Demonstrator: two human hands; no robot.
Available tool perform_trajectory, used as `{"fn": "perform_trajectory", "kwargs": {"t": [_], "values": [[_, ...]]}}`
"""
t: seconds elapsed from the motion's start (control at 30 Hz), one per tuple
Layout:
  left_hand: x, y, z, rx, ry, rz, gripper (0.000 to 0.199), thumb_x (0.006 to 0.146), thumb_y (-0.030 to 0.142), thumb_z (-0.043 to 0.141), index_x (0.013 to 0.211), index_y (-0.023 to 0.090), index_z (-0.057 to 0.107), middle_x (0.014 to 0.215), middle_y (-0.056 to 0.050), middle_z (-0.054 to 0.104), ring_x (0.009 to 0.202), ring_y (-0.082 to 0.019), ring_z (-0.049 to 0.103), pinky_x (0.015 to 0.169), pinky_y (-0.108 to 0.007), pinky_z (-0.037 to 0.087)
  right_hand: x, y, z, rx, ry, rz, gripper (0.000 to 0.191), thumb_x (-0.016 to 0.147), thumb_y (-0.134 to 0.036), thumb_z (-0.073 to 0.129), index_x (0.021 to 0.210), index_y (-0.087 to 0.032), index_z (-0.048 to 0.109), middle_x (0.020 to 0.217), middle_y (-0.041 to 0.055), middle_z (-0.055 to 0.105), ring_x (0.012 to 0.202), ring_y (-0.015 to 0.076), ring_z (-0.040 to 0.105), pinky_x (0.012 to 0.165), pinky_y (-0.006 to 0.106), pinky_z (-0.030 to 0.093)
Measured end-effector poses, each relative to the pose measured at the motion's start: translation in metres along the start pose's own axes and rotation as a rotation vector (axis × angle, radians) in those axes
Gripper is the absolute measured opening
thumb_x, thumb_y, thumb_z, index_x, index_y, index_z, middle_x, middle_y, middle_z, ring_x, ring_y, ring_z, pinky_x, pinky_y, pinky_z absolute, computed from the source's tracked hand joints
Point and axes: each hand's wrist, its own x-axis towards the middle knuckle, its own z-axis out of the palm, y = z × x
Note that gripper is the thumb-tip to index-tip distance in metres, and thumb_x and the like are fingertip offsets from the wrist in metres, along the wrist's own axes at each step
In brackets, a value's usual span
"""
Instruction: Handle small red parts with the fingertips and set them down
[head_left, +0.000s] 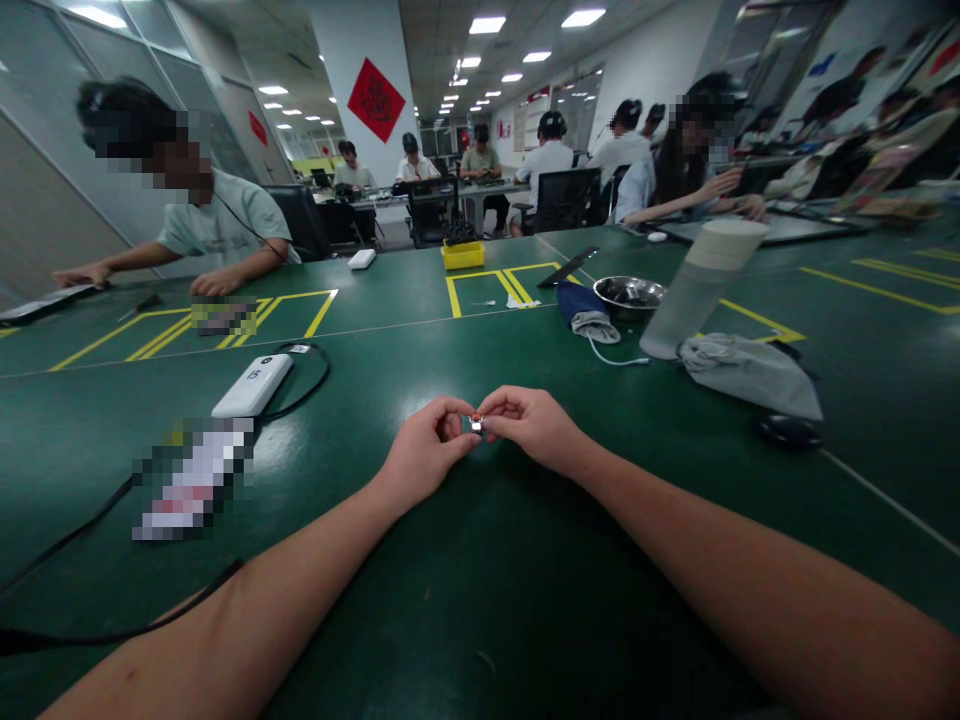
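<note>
Both my hands meet over the middle of the green table (465, 600), holding one tiny piece (476, 425) between their fingertips. It shows orange on top and white or silvery below; its exact kind is too small to make out. My left hand (427, 445) pinches it from the left with thumb and index finger. From the other side my right hand (536, 428) does the same, its remaining fingers curled in. The fingertips cover part of the piece.
A white power bank (253, 386) with a black cable and a blurred flat item (196, 482) lie left. To the right are a steel bowl (628, 296), a bottle (697, 290), a grey pouch (750, 372) and a black mouse (789, 430). Across the table, a person (225, 215) sits.
</note>
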Motion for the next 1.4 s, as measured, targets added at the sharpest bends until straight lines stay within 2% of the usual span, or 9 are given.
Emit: {"fn": "perform_trajectory", "kwargs": {"t": [1.4], "values": [[-0.0002, -0.0032, 0.0, 0.003, -0.01, 0.004, 0.023, 0.075, 0.02, 0.065, 0.096, 0.019, 0.057, 0.062, 0.007, 0.046, 0.053, -0.009, 0.043, 0.053, -0.022, 0.033, 0.0007, 0.0039, -0.0011, 0.007, -0.011, -0.002, 0.018, 0.074, -0.025, 0.067, 0.087, -0.013, 0.064, 0.077, 0.0038, 0.067, 0.064, 0.0123, 0.062, 0.064, 0.027, 0.051]]}}
